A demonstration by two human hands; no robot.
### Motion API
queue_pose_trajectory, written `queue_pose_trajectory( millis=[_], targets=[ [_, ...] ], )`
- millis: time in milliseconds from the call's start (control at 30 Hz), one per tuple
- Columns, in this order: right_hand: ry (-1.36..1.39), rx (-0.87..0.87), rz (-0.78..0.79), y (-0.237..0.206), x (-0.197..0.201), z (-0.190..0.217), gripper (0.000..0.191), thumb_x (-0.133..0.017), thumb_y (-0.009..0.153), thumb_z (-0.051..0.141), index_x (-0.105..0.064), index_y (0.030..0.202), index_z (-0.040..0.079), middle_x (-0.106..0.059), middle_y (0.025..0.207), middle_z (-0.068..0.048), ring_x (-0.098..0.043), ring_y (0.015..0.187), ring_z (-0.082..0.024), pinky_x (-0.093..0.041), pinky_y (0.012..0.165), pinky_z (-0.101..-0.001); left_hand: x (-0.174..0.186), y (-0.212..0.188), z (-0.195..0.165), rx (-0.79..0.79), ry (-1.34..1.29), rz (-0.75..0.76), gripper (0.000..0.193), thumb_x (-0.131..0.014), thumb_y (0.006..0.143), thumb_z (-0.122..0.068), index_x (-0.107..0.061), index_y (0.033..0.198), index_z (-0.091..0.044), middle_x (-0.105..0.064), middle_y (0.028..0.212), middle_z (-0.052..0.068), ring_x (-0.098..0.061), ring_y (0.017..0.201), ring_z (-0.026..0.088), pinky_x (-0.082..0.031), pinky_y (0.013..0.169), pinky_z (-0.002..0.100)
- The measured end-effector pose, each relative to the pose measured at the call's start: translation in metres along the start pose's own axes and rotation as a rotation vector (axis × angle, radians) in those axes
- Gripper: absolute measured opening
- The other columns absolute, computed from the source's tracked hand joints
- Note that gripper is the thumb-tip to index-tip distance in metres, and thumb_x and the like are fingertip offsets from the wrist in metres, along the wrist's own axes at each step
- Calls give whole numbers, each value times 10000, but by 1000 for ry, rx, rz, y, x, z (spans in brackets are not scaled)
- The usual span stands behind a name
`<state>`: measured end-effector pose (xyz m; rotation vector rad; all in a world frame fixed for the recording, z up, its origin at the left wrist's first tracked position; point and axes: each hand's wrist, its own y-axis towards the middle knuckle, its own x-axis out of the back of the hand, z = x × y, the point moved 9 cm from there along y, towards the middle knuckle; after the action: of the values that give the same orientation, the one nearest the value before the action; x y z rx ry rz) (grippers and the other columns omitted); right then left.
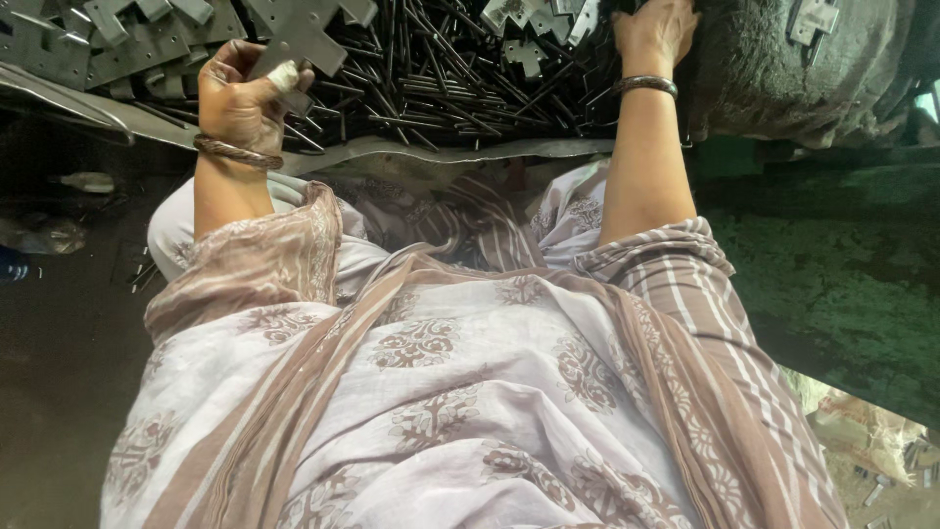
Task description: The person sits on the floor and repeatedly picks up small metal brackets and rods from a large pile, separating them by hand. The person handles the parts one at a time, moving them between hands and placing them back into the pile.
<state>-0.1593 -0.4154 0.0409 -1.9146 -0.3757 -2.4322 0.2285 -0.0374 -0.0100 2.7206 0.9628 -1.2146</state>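
Lap: patterned cloth point(441, 392) fills the lower frame, nearest the camera; both forearms run up and away from it to the pile.
Left hand point(240, 98): fingers curled, grip clenched on a flat grey metal bracket point(294, 39); a pale wrap shows on one fingertip.
Bracket vs grip: plate sticks out up and to the right of the fist, beyond the knuckles, over the rods.
Bracket shape: cross-like flat plate, arms spread; long axis looks tilted up-right, but part is cut off by the frame edge.
Rods point(450, 88): dark thin metal rods heaped between the two hands, mostly lying diagonal, tangled.
More brackets point(137, 39): grey stack just left of the left hand, touching the rod heap.
Right hand point(654, 34): palm down at the right edge of the heap, against a dark rough sack point(774, 78); fingertips hidden, so cannot tell whether that grip is holding anything or released.
Nearer hand: left is on the bracket; right is well apart from it, across the rods.
Pose: left wrist cocked back, bangle point(238, 152) at the wrist; right arm straighter, bangle too.
Surface: bent sheet-metal edge point(411, 147) carries the heap, just above the knees.
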Motion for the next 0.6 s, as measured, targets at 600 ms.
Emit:
queue_pose_trajectory(
  millis=[600],
  targets=[
    [-22, 749, 71, -115, -6, 133, 445, -719, 702, -90, -626, 1117, 42, -683, 1026, -166, -670, 953, -370, -578, 802, -444, -24, 17, 13, -416, 1210, 146, 405, -604, 989, 103, -638, 1360, -54, -683, 1238, 187, -688, 1117, 376, -577, 981, 454]
  ],
)
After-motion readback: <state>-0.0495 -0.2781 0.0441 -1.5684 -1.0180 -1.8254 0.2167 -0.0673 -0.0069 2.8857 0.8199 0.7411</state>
